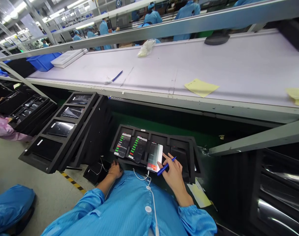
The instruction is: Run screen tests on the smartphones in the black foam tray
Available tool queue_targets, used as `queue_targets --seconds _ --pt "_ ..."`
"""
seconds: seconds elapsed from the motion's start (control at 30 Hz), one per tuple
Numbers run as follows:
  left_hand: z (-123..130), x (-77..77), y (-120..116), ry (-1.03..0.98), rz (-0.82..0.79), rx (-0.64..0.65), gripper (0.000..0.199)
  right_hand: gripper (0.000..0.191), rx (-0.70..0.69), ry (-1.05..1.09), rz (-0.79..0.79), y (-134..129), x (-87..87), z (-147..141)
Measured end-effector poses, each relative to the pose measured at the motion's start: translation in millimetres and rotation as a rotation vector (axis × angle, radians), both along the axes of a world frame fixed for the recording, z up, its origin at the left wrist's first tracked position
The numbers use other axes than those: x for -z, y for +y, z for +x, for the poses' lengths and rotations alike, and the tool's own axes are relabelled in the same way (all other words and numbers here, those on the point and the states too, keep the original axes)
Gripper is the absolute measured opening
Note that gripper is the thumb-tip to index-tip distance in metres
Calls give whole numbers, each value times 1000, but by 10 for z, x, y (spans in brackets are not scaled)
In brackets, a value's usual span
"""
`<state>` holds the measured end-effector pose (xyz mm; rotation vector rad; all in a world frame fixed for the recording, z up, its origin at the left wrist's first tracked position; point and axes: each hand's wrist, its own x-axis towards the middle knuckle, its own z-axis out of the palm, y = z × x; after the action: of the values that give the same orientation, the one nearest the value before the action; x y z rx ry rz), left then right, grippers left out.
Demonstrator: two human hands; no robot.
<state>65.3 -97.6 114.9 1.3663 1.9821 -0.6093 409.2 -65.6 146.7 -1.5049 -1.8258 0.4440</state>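
Note:
My right hand (172, 172) grips a blue pen (166, 166) while its fingertips reach the lit screen of a smartphone (154, 156). That phone sits in a compartment of a black foam tray (161, 137), with a white cable (141, 177) plugged in at its lower end. Left of it in the tray lie a phone with green and red text lines (138, 149) and another similar phone (122, 145). A dark phone (179, 159) is partly behind my right hand. My left hand (115, 170) rests by the tray's near left corner, fingers loosely bent, holding nothing visible.
Stacked black trays with phones (58, 127) stand at left. Below is a black device (95, 172) with a cable. A white shelf (159, 72) ahead carries another pen (117, 76), yellow paper (201, 87) and a plastic bag (146, 48). A metal beam (260, 141) slants at right. Co-workers sit nearby.

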Motion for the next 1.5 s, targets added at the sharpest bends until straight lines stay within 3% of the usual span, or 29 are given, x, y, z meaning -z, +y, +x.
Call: queue_targets --seconds 0.37,0.6,0.77,1.17,1.23,1.33,1.5 --pt "7 -34 -11 3 10 -9 92 26 -48 -20 -4 4 -6 -286" --pt "5 -93 -50 -4 23 -33 89 31 85 -8 -8 9 -51 -116" --pt "39 -119 -25 3 8 -42 88 23 58 -30 -6 -59 -28 -24" --pt "14 -154 -28 -42 37 -68 85 30 46 -31 -43 -62 59 84" --pt "43 -194 -8 -116 30 -57 71 34 121 -4 -49 -44 54 179" --pt "162 -282 26 -396 53 -48 49 41 275 23 -46 -39 56 376" --pt "532 -560 81 -793 130 10 43 50 406 -33 -87 -103 123 529"
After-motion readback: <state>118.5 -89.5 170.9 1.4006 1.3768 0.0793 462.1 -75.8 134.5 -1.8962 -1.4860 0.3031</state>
